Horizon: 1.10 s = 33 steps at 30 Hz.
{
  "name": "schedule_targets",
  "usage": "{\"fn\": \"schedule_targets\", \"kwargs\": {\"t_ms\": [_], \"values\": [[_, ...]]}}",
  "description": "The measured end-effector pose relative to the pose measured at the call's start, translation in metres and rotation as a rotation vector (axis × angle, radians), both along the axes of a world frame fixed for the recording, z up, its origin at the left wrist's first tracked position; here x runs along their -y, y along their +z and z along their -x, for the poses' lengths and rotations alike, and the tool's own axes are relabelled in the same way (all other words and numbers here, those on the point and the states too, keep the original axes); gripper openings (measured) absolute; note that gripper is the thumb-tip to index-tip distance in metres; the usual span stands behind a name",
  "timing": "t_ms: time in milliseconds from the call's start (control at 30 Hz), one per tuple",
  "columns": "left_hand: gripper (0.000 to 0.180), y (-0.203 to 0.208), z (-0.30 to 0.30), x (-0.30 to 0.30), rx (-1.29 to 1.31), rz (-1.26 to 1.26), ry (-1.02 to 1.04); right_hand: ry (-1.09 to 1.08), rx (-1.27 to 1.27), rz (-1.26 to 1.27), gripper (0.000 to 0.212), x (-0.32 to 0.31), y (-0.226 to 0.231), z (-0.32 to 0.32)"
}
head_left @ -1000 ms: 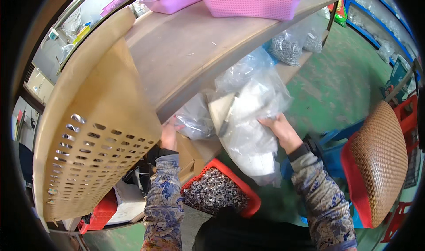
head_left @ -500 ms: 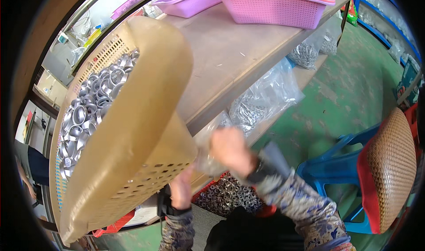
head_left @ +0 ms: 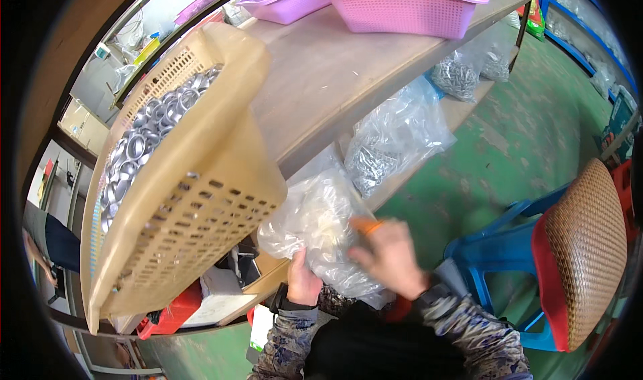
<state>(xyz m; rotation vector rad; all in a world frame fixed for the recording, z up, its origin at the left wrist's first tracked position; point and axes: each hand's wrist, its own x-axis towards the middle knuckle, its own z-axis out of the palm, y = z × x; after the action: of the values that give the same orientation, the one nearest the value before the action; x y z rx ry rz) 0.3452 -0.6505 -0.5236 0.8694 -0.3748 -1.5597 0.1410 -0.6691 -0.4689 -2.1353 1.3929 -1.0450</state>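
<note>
A clear plastic bag (head_left: pixel 321 222) with pale contents that I cannot make out hangs in front of my body, beside the table edge. My left hand (head_left: pixel 303 283) grips its lower left side, thumb on the outside. At the bag's right side is my right hand (head_left: pixel 392 256), fingers smeared by motion, with something orange (head_left: pixel 368 226) at the fingertips. Whether those fingers are closed on the bag is not plain. To the left, a tan plastic basket (head_left: pixel 201 212) holds many silvery metal rings (head_left: pixel 137 145).
Pink and purple baskets (head_left: pixel 405 15) stand on the table (head_left: pixel 315 78). Bags of metal parts (head_left: pixel 375 159) lie on the shelf below. A blue stool (head_left: pixel 495 252) with a woven seat back (head_left: pixel 586 259) stands at right. A red container (head_left: pixel 174 313) sits under the basket; another person (head_left: pixel 57 246) is far left.
The plastic bag has come up and out in front of me, over the bin of metal parts. My left hand, formerly beside the basket, now holds it; my right hand has moved down and right.
</note>
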Motion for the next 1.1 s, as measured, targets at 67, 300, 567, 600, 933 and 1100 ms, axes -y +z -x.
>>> {"fn": "schedule_targets", "kwargs": {"t_ms": [67, 300, 567, 600, 933, 1100], "values": [[0.045, 0.009, 0.016, 0.004, -0.023, -0.041, -0.05, -0.232, 0.019, 0.122, 0.076, 0.014, -0.006, 0.042], [0.06, 0.053, 0.058, 0.001, -0.132, -0.033, -0.288, -0.035, 1.178, -1.068, 0.042, -0.02, -0.037, 0.082], [0.046, 0.043, 0.12, 0.007, 0.218, -0.385, -0.18, -0.172, 1.449, -0.858, 0.039, -0.062, 0.007, 0.117], [0.04, 0.018, 0.131, -0.003, 0.171, -0.229, -0.16, -0.137, 1.448, -0.907, 0.039, -0.064, 0.009, 0.107], [0.042, 0.021, 0.147, -0.007, 0.445, 0.468, -0.595, 0.002, 1.661, -1.255, 0.042, -0.064, -0.068, 0.113], [0.04, -0.081, 0.152, 0.018, 0.995, 0.432, -0.227, 0.035, 1.688, -1.207, 0.038, -0.057, -0.075, 0.111]]}}
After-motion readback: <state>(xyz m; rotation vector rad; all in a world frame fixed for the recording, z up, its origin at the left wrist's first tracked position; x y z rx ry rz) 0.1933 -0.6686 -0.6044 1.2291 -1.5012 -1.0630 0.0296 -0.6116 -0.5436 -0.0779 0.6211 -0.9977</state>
